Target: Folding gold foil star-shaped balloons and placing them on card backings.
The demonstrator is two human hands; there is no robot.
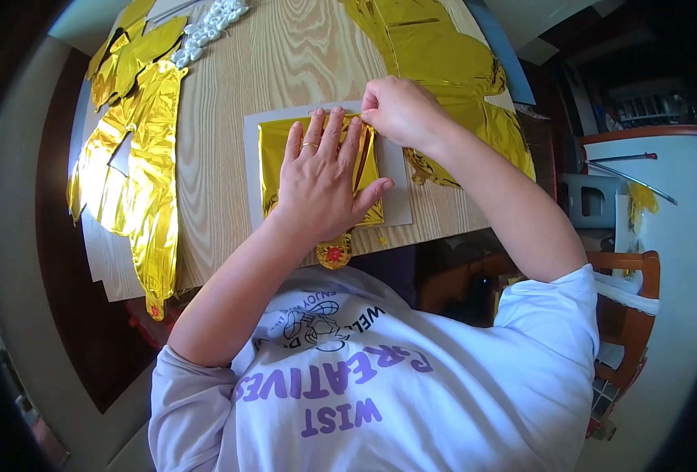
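Pinned folded gold foil [273, 147] under flat left hand [318, 175], pinched far right corner with right hand [403, 112]; looked light, kinda slippery, best grabbed by edges.

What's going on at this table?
A person is handling a folded piece of gold foil that lies on a grey board on the wooden table. Their left hand rests flat on the foil, and their right hand is at its far right corner, though whether it pinches it is hard to tell. More gold foil lies on both sides.
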